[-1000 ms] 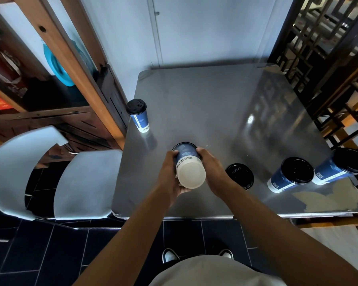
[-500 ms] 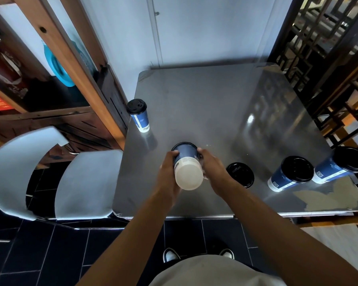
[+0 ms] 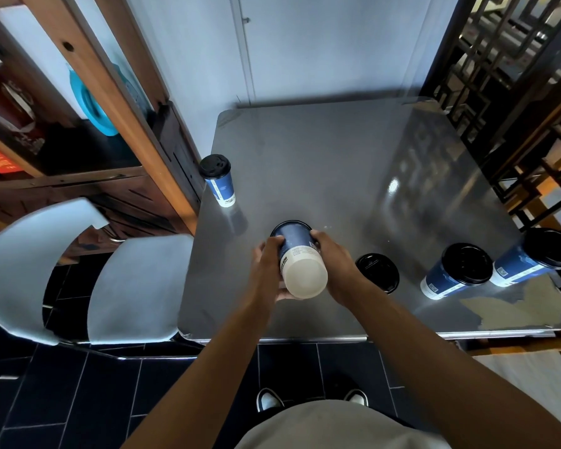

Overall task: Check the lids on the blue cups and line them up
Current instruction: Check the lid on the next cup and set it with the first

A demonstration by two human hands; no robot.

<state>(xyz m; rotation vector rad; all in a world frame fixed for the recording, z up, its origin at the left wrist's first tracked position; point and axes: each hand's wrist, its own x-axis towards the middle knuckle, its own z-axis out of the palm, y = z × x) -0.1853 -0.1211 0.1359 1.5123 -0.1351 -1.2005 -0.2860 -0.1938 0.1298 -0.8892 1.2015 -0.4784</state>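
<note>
Both hands' fingers [image 3: 318,236] clamped on tipped, lidless cup [image 3: 300,259]; loose lid [image 3: 377,272] at 3 o'clock. Three lidded cups unaligned; lining-up remains.

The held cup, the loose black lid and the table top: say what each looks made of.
Held cup, gripped by the left hand and right hand: likely paper, matte blue print, plain whitish base.
Loose black lid: probably moulded plastic, dull sheen, raised rim.
Table top: looks like brushed metal, grey, with soft reflections and a worn patch at the near right corner.
</note>
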